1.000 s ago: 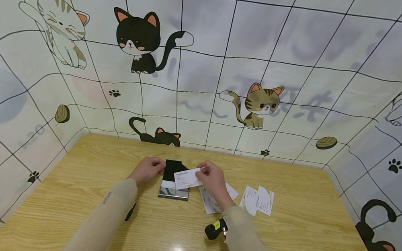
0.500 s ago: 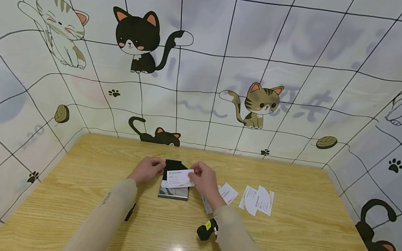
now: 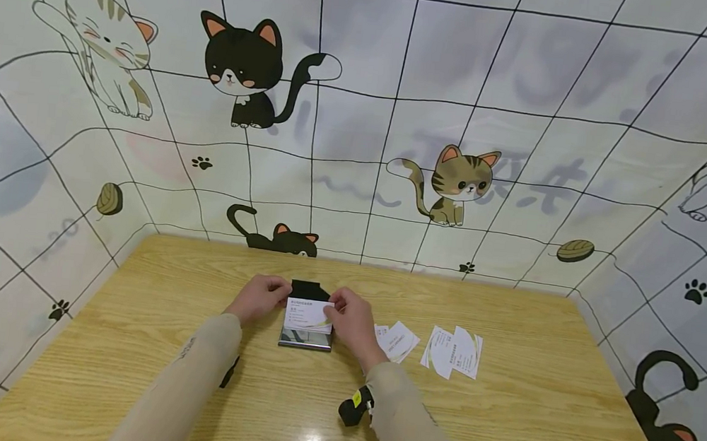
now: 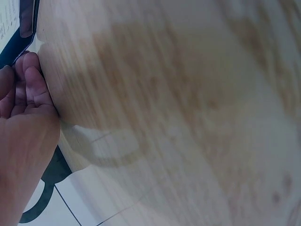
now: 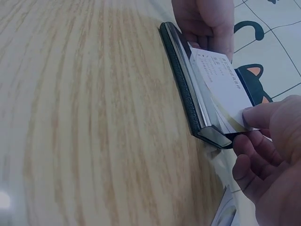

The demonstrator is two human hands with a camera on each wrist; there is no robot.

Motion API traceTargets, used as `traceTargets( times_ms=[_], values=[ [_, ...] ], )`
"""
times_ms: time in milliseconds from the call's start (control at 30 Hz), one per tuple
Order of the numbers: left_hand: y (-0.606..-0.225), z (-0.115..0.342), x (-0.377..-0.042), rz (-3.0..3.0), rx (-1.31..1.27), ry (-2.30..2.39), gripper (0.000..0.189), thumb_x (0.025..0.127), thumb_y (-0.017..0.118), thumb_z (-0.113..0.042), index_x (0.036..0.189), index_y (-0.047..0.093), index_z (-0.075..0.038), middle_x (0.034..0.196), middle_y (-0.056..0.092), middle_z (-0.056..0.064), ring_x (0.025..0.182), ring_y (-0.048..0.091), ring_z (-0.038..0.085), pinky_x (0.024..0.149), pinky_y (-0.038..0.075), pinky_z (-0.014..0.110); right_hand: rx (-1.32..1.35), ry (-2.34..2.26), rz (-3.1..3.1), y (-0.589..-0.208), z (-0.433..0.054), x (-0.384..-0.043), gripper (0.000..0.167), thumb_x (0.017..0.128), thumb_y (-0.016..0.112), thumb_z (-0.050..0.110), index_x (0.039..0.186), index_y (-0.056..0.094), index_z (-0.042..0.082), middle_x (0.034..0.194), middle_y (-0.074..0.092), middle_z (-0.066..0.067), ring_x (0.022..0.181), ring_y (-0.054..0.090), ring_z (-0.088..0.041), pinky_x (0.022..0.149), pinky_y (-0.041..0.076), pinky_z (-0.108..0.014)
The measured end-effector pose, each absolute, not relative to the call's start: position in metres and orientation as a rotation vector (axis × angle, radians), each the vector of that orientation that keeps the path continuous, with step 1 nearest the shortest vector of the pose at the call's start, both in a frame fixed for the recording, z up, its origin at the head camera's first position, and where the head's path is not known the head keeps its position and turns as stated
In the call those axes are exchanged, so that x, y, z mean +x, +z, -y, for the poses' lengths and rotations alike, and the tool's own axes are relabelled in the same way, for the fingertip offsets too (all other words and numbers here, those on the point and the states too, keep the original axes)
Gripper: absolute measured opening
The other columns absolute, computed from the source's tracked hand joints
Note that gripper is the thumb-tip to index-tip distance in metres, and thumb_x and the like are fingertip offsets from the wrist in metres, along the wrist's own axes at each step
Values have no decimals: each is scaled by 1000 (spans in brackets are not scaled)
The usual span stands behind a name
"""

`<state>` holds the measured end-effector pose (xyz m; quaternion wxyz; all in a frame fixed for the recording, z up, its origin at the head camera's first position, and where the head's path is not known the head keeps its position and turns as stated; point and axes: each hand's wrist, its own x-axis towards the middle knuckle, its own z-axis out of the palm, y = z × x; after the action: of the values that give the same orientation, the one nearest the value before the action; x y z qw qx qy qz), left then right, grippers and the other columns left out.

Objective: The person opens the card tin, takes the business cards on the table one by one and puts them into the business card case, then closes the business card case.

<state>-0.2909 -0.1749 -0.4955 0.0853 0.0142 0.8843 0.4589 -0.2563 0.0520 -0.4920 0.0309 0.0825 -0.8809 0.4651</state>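
Observation:
An open business card case (image 3: 306, 340), black with a shiny metal pocket, lies on the table. Over its pocket sits a white business card (image 3: 306, 312) with printed lines and a yellow-green curve, its lower edge at the metal rim. My right hand (image 3: 349, 319) pinches that card at its right end; in the right wrist view the thumb (image 5: 258, 115) presses on its printed face. On the opposite side, my left hand (image 3: 261, 297) holds the edge of the case's black flap (image 3: 306, 289) between thumb and curled fingers, as the left wrist view also shows.
Just right of my right hand lie loose business cards (image 3: 401, 342), partly hidden by it. Farther right, another small group of cards (image 3: 452, 352) overlaps on the wooden table (image 3: 535, 394). A cat-print sheet (image 3: 362, 129) stands behind the table and along both sides.
My right hand has moved left with the business card, bringing it from the case's right side to straight over the pocket and levelling it. The left hand stays at the flap.

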Motion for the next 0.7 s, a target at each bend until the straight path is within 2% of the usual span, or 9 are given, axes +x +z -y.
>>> traceTargets(
  times_ms=[300,700],
  values=[
    [-495,174,-291,-2626,43,1383,19,106,59,-14,107,76,-5,90,72,2,86,64,14,91,49,39,295,1319,2731,-496,-53,-257,8,91,76,8,92,69,8,82,61,-1,77,56,-15,72,47,-31],
    [-489,174,-286,-2619,106,1392,21,107,57,-13,95,73,-5,81,67,2,84,58,17,86,45,35,369,1231,2846,-491,-55,-253,7,92,77,10,91,72,6,84,56,-3,75,50,-16,69,44,-30]
  ],
)
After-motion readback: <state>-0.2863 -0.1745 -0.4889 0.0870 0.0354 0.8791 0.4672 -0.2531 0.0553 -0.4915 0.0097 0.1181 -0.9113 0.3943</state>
